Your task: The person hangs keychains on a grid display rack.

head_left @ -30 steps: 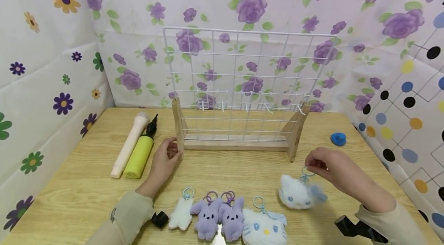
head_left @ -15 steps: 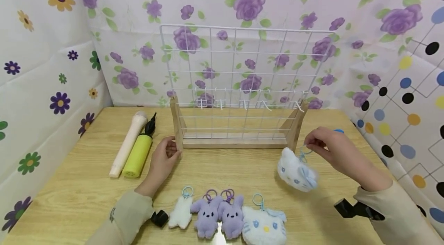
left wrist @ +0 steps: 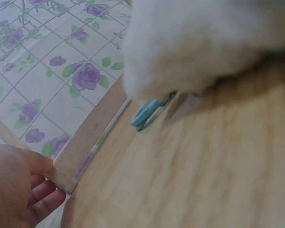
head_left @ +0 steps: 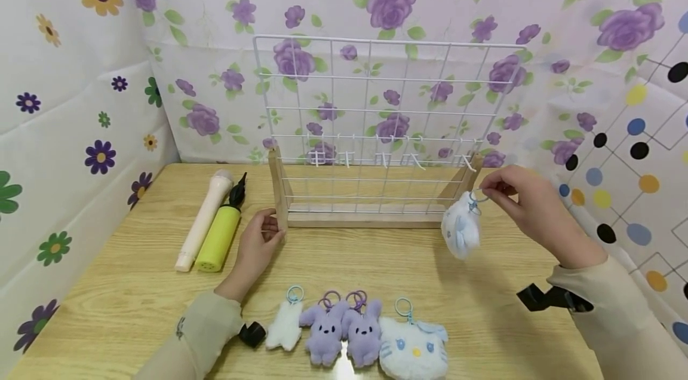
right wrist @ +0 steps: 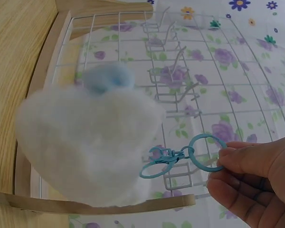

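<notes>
Dangling keychain: fluffy white cat-head plush with blue bow (head_left: 461, 226), in the air near the stand's right end.
Right grip (head_left: 529, 210): pinching its round pale-blue ring (right wrist: 192, 156).
Left grip (head_left: 258, 242): holding the left foot of the light wooden stand (head_left: 365, 223).
White wire hooks (head_left: 316, 158): no plush on any yet.
Progress: seemingly early; one lifted, four lying on the wood-grain surface (head_left: 344, 263): small white plush (head_left: 285, 325), two purple bunnies (head_left: 325, 338), another white cat head (head_left: 412, 351).

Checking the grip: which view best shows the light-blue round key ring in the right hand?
The right wrist view: the light-blue round key ring appears large there, pinched at its edge by the right hand. The head view shows it small; the left wrist view does not show it.
</notes>
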### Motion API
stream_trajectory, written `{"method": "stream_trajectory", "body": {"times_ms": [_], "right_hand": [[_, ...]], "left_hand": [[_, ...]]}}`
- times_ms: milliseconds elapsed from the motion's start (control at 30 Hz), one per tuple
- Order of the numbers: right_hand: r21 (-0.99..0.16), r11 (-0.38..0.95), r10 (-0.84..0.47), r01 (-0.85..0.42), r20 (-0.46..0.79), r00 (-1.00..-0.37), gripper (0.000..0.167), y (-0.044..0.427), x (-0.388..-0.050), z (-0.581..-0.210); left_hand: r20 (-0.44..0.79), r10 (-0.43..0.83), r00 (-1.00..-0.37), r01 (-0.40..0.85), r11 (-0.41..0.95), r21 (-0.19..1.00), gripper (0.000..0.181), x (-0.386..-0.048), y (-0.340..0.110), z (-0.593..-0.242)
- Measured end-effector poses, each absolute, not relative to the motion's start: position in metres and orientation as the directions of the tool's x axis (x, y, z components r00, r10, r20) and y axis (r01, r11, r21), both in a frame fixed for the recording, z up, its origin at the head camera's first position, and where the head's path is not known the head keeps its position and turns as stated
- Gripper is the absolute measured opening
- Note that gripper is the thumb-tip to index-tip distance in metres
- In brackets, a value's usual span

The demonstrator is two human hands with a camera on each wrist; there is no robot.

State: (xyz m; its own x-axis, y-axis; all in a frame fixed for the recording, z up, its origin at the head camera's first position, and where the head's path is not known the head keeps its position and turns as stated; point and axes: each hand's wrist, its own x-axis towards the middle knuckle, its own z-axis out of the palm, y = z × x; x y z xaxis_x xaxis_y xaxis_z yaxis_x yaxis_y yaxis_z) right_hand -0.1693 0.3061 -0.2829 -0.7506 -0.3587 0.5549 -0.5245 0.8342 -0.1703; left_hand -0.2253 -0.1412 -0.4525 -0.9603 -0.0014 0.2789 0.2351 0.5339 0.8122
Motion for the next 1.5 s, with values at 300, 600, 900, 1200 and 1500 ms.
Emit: {"method": "stream_trajectory", "body": {"times_ms": [300,600,900,1200,1500], "right_hand": [[-0.198,0.820,-0.338,-0.537,0.590,-0.733,0.014,0.306,-0.182,-0.275],[-0.250,0.831,-0.305,-0.497,0.542,-0.783,0.009,0.306,-0.192,-0.268],[-0.358,0.825,-0.253,-0.437,0.457,-0.853,0.009,0.311,-0.203,-0.269],[-0.450,0.800,-0.220,-0.398,0.398,-0.891,0.011,0.312,-0.210,-0.276],[-0.481,0.787,-0.204,-0.387,0.389,-0.898,0.011,0.312,-0.212,-0.282]], "left_hand": [[0.287,-0.005,-0.958,0.241,0.529,0.813,0.046,-0.226,-0.141,-0.454],[0.272,-0.004,-0.962,0.228,0.531,0.816,0.046,-0.226,-0.142,-0.453],[0.276,-0.004,-0.961,0.233,0.523,0.820,0.047,-0.227,-0.141,-0.454],[0.276,-0.002,-0.961,0.234,0.528,0.817,0.046,-0.225,-0.141,-0.452],[0.287,0.000,-0.958,0.243,0.530,0.812,0.046,-0.226,-0.142,-0.454]]}}
